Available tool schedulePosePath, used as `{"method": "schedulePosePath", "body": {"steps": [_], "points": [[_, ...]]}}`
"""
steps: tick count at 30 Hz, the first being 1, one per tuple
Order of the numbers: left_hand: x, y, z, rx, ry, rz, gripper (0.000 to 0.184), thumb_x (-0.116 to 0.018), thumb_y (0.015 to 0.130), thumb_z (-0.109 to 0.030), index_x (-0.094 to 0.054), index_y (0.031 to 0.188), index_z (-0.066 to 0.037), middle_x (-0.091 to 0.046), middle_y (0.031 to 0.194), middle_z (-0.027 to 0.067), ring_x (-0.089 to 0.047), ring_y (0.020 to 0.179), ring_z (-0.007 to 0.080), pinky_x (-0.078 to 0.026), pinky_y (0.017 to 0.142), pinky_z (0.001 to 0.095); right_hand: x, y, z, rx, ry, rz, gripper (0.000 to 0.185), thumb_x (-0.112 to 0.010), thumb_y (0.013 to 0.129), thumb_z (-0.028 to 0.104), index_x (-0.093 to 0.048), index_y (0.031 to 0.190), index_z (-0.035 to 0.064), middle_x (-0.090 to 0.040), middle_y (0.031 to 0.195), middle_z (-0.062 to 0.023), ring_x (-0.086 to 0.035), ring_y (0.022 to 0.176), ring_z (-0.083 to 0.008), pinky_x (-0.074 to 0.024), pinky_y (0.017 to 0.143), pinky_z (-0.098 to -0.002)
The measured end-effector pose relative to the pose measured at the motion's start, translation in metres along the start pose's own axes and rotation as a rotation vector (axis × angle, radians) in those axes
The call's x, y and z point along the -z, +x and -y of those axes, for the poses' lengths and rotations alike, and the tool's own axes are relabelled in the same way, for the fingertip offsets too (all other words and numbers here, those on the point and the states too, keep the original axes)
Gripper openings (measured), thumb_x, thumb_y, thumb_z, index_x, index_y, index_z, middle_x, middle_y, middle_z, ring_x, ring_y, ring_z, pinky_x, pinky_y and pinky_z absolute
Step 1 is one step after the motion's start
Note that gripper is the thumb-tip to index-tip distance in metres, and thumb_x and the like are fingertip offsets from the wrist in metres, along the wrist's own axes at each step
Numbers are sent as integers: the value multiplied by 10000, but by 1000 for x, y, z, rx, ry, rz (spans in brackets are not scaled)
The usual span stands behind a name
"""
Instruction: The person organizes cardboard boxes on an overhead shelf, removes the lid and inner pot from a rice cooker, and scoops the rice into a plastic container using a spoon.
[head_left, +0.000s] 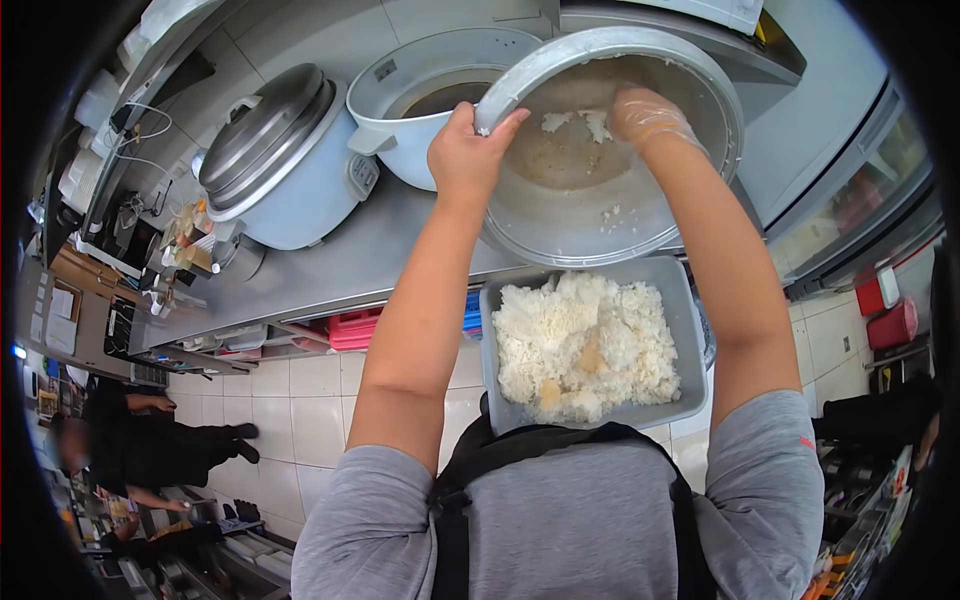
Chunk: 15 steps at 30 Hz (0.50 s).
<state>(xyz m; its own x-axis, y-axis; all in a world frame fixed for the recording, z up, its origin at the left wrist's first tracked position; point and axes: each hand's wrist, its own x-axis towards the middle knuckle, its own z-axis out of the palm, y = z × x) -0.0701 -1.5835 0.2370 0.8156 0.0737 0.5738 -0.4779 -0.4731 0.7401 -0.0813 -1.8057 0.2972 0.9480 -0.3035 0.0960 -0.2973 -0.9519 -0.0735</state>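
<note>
My left hand (pixel 470 148) grips the rim of a large metal pot (pixel 590 220), which is tilted so that its inside faces me. Inside the pot is my right hand (pixel 648 118), in a clear plastic glove, beside white rice clumps (pixel 597 125) stuck to the wall; its fingertips are partly hidden. Below the pot, a grey rectangular tub (pixel 692 392) holds a heap of white rice (pixel 590 340) with a few browned pieces on it.
A rice cooker (pixel 290 190) with a metal lid stands at the left on the steel counter (pixel 400 232). Next to it is an uncovered cooker (pixel 400 150). Cups and utensils sit at the counter's left end. A person in black (pixel 150 440) is at lower left.
</note>
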Motion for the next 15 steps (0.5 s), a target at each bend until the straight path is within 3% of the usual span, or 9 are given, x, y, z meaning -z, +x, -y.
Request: {"method": "schedulePosePath", "body": {"steps": [4, 7, 9, 12, 15], "points": [[-2, 5, -2, 11, 51, 7, 587, -802, 733, -534, -533, 711, -12, -554, 586, 83, -483, 528, 202, -419, 535, 332, -30, 18, -24, -11, -52, 93, 314, -496, 904, 139, -688, 1121, 18, -628, 1218, -224, -609, 1135, -389, -498, 958, -447], [-1, 3, -4, 17, 30, 8, 594, -795, 721, -548, -492, 692, -38, -572, 593, 117, -524, 541, 306, -446, 549, 392, -88, 29, -84, 79, -41, 107, 322, -458, 926, 154, -698, 1107, 39, -642, 1205, -209, -615, 1134, -375, -495, 962, -448], [-2, 6, -1, -6, 58, -1, 590, -795, 720, -545, -494, 694, -38, -576, 589, 125, -543, 546, 321, -449, 546, 402, -114, 25, -97, 113, -275, 213, 315, -445, 936, 166, -708, 1064, 49, -655, 1168, -213, -621, 1127, -360, -502, 944, -446], [-4, 9, 4, -16, 64, 13, 588, -797, 716, -542, -494, 694, -38, -569, 574, 127, -546, 541, 335, -449, 538, 411, -99, -3, -62, 124, -40, -1, 296, -457, 926, 161, -723, 1015, 67, -675, 1107, -212, -647, 1081, -354, -529, 884, -448], [-4, 13, 4, -19, 94, 22, 588, -800, 712, -538, -489, 688, -39, -558, 562, 125, -540, 537, 334, -445, 531, 410, -31, -15, -36, 217, -203, -102, 287, -475, 916, 164, -729, 1014, 74, -692, 1064, -196, -667, 1033, -360, -547, 829, -455]]}}
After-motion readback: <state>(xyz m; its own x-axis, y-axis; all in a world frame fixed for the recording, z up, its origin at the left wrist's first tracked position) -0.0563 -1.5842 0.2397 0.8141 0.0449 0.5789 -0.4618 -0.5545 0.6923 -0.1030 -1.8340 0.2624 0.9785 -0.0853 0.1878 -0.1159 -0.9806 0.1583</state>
